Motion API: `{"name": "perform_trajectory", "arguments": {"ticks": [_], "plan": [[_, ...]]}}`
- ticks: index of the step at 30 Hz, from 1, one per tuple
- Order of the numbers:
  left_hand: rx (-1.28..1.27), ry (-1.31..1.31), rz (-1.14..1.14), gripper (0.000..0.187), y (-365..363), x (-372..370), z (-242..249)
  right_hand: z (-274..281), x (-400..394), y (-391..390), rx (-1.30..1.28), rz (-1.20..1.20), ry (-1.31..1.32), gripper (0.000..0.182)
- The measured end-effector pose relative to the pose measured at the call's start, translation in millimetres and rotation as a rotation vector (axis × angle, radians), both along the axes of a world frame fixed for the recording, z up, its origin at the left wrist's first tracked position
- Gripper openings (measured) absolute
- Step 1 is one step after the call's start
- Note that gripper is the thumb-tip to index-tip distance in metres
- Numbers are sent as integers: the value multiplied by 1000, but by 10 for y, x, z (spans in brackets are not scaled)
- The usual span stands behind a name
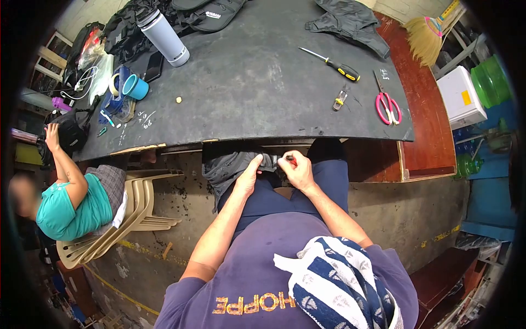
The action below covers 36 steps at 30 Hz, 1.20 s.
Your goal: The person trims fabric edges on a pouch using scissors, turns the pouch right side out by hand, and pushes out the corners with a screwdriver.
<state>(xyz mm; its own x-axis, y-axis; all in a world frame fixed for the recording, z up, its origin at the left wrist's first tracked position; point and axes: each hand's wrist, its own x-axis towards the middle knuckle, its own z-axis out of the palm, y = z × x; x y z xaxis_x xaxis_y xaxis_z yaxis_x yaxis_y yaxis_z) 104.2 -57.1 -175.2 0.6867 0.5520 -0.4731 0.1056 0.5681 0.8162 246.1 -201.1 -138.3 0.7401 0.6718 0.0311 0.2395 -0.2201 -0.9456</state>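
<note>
My left hand is closed on a piece of dark grey fabric, which lies over my lap just below the table edge. Close beside it, my right hand is pinched around a small red tool, mostly hidden by the fingers, at the fabric's end. Its exact kind cannot be made out. On the table ahead lie a yellow-and-black screwdriver, pink-handled scissors and a small yellow-and-clear item.
A black-topped table spans the front. On its left stand a grey tumbler and a blue cup. A black garment piece lies at the far right. To my left, a co-worker sits on stacked plastic chairs.
</note>
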Motion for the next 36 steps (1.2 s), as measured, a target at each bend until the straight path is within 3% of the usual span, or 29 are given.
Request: {"name": "perform_trajectory", "arguments": {"ticks": [3,7,10,12,14,15,17,20,22,26,29,31,33,34,36], "plan": [[-5,-9,5,44,-7,-32,-14,334,-89,-14,87,103,-143,12],[-8,-51,9,41,-10,-31,23,202,-49,-28,108,243,-442,13],[4,-58,18,40,-25,-60,88,165,-61,-27,181,255,-480,12],[34,70,-4,41,-51,-125,287,237,-77,-31,219,264,-500,12],[51,136,-12,41,-68,-241,319,444,-160,-93,161,362,-208,8],[241,119,39,39,-84,-326,312,557,-191,-123,129,408,-61,7],[622,78,134,34,-111,-501,296,763,-222,-182,143,435,-30,8],[959,22,189,32,-191,-665,1430,1246,-81,-269,160,473,11,12],[1069,10,200,33,-156,-845,1918,1645,122,-260,267,211,-406,17],[1271,-43,183,39,-45,-850,2355,1864,860,-322,0,-222,-888,23],[1388,-108,91,47,180,-297,2678,1656,1430,-324,-120,-423,-948,25],[1468,-155,32,55,356,72,2838,1553,1678,-324,-246,-504,-1194,26],[1127,46,-153,66,556,425,2596,1592,1701,-283,-299,-551,-1315,26],[1135,43,-151,66,560,501,2512,1607,1658,-252,-339,-523,-1289,25],[568,579,-285,71,443,686,2536,1638,1570,-172,-423,-470,-1231,25]]}}
